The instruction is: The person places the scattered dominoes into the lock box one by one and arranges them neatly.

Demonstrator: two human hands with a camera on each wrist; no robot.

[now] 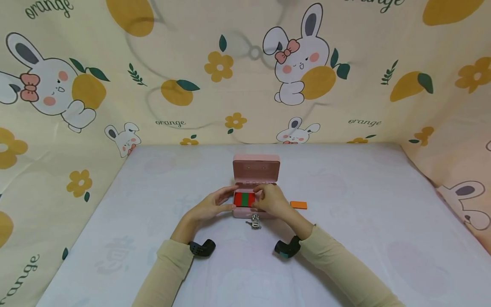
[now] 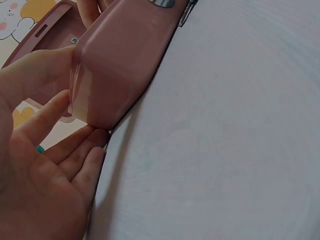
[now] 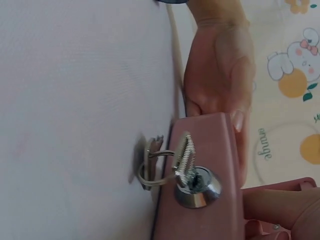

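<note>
A pink metal cash box (image 1: 253, 214) stands with its lid (image 1: 256, 169) raised. Flat red and green blocks lie side by side inside: a red block (image 1: 251, 199), a green block (image 1: 245, 199) and another red one on the left. My right hand (image 1: 272, 200) reaches into the box, thumb and forefinger at opposite ends of the rightmost red block; the palm side is hidden. At the box's left end, my left hand (image 1: 211, 205) rests its thumb by the front corner and its extended fingers along the wall, as the left wrist view shows (image 2: 50, 165).
An orange block (image 1: 298, 205) lies on the white tabletop right of the box. Keys on a ring (image 3: 167, 165) hang from the lock (image 3: 199, 192) in the box's front. Patterned cloth (image 1: 238, 94) rises behind the table and at both sides.
</note>
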